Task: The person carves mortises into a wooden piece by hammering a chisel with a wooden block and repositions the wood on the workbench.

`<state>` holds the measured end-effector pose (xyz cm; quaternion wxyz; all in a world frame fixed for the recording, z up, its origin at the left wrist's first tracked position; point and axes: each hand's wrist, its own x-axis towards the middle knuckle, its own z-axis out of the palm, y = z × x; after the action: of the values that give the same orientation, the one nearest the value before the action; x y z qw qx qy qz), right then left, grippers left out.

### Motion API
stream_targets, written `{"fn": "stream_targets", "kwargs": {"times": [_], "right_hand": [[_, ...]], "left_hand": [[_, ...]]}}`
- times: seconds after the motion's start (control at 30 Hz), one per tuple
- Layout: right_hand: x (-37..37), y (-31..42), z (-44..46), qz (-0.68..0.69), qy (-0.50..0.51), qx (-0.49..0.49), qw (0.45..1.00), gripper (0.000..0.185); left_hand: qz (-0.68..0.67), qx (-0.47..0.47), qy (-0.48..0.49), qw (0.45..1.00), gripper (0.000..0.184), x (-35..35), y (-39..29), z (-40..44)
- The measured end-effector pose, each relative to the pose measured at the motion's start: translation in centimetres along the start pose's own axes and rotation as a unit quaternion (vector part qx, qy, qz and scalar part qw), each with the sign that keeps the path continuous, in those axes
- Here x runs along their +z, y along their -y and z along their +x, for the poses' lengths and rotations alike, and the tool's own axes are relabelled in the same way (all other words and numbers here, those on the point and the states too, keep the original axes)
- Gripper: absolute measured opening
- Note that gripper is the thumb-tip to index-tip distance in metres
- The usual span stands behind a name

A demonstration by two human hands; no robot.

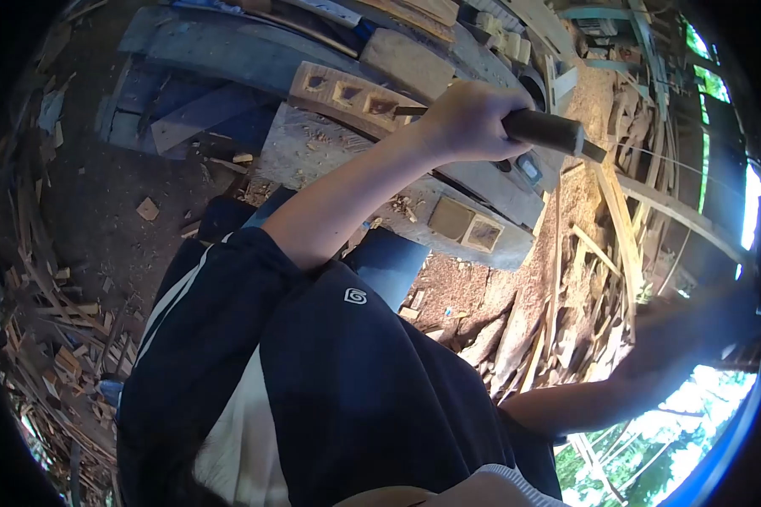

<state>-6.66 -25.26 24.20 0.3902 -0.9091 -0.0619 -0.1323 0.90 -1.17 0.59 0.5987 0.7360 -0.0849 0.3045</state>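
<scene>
- Left hand (473, 122): clenched, back side toward camera
- Left forearm (355, 186): bare, reaching forward and inward
- Right arm (575, 406): out to the side, blurred toward far end, grip unreadable

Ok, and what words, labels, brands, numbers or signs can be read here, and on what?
No words or numbers can be read.
Dark shirt: a small pale logo, a curled mark with no certain letter.
Tool in the left hand: no lettering visible.
Small object near that hand: too blurred to tell.
</scene>
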Motion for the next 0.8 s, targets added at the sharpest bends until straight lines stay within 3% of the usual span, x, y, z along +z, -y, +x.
{"fn": "stream_targets", "kwargs": {"times": [0.07, 0.1, 0.13, 0.2, 0.23, 0.33, 0.43, 0.47, 0.5, 0.53, 0.6, 0.67, 0.8], "right_hand": [[0.2, -0.3, 0.2, -0.092, -0.106, -0.217, 0.966, 0.042], [3.5, -1.9, -1.3, -0.226, -0.007, -0.149, 0.962, 0.041], [6.1, -0.5, -2.4, -0.223, -0.006, -0.153, 0.963, 0.041], [8.9, 2.2, -3.9, -0.232, 0.082, 0.072, 0.966, 0.048], [6.9, 2.4, -2.9, -0.07, 0.112, 0.142, 0.981, 0.049], [1.3, 2.2, -0.3, 0.036, 0.065, 0.101, 0.992, 0.051], [1.5, 0.0, 0.5, 0.025, -0.098, -0.041, 0.994, 0.053], [3.8, -1.3, -0.7, -0.014, -0.068, -0.022, 0.997, 0.054], [8.2, -0.9, -2.9, -0.138, 0.146, 0.042, 0.979, 0.057], [10.3, 0.8, -4.0, -0.149, 0.087, 0.025, 0.985, 0.06], [6.3, 2.2, -1.8, -0.036, 0.117, 0.15, 0.981, 0.056], [5.6, 3.2, -1.9, -0.031, 0.06, 0.097, 0.993, 0.062], [2.7, -0.9, -0.4, -0.072, 0.144, 0.01, 0.987, 0.063]], "left_hand": [[-0.038, -0.017, -0.004, 0.999, 0.023, -0.5, -0.2, 0.3], [-0.037, -0.017, -0.006, 0.999, 0.023, -0.5, -0.2, 0.4], [-0.043, -0.033, -0.004, 0.999, 0.023, -0.6, -0.1, 0.5], [-0.051, -0.045, 0.004, 0.998, 0.023, -0.7, -0.2, 0.5], [-0.049, -0.03, -0.004, 0.998, 0.023, -1.0, -0.1, 0.6], [-0.046, -0.012, -0.007, 0.999, 0.023, -0.7, 0.1, 0.3], [-0.027, 0.0, -0.003, 1.0, 0.021, -0.1, 0.5, 0.1], [-0.011, 0.009, 0.0, 1.0, 0.021, 0.1, 0.5, 0.0], [-0.011, 0.009, -0.001, 1.0, 0.021, 0.1, 0.3, -0.1], [-0.033, 0.01, 0.003, 0.999, 0.021, 0.2, 0.0, -0.4], [-0.046, 0.012, -0.004, 0.999, 0.023, 0.2, 0.0, -0.4], [-0.024, 0.023, 0.009, 0.999, 0.023, 0.5, 0.1, -0.6], [-0.021, 0.019, 0.005, 1.0, 0.023, 0.6, 0.0, -0.4]]}}
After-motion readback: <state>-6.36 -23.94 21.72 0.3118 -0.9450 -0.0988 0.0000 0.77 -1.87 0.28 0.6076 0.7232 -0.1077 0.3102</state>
